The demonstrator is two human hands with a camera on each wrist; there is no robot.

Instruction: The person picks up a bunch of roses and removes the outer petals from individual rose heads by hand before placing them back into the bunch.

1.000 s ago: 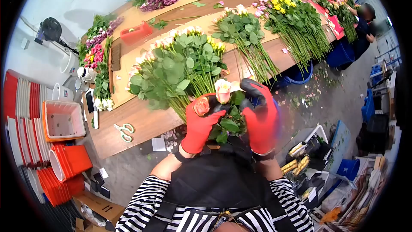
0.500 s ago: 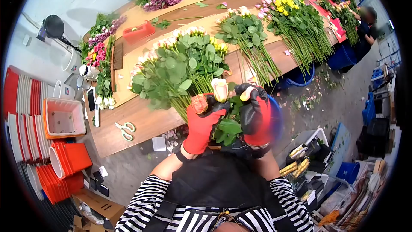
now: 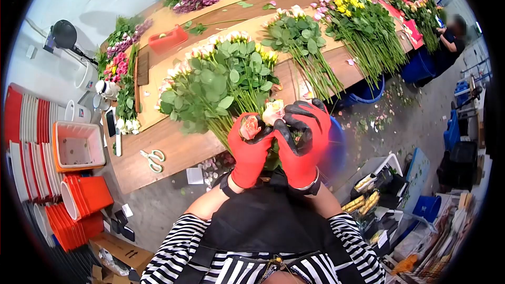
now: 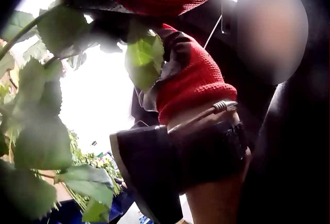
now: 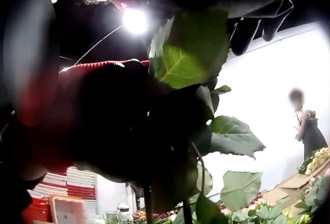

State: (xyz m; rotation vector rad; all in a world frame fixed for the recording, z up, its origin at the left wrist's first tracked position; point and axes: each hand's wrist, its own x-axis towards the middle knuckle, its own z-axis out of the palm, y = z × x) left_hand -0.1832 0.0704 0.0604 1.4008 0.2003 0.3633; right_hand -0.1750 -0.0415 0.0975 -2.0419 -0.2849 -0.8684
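My left hand (image 3: 248, 152), in a red glove with dark palm and fingers, grips leafy rose stems in front of my apron. A coral rose (image 3: 250, 127) sits above that hand's fingers. Beside it is a pale pink rose (image 3: 273, 112), its bloom close between both hands. My right hand (image 3: 307, 142), gloved alike, curls its fingers round the right side of the pale bloom. In the right wrist view, green rose leaves (image 5: 234, 135) hang below the gloves. The left wrist view also shows a leaf (image 4: 144, 59) in front of a red glove cuff.
A large rose bunch (image 3: 210, 84) lies on the wooden table (image 3: 179, 142) just ahead, with more bunches beyond. Green-handled scissors (image 3: 152, 160) lie near the left edge. A blue bucket (image 3: 334, 144) stands right of my right hand. Another person (image 3: 452, 37) works at the far right.
My right hand first pulled away right of the pale rose, holding a loose petal. Now it is back at the bloom without that petal showing. My left hand keeps its grip.
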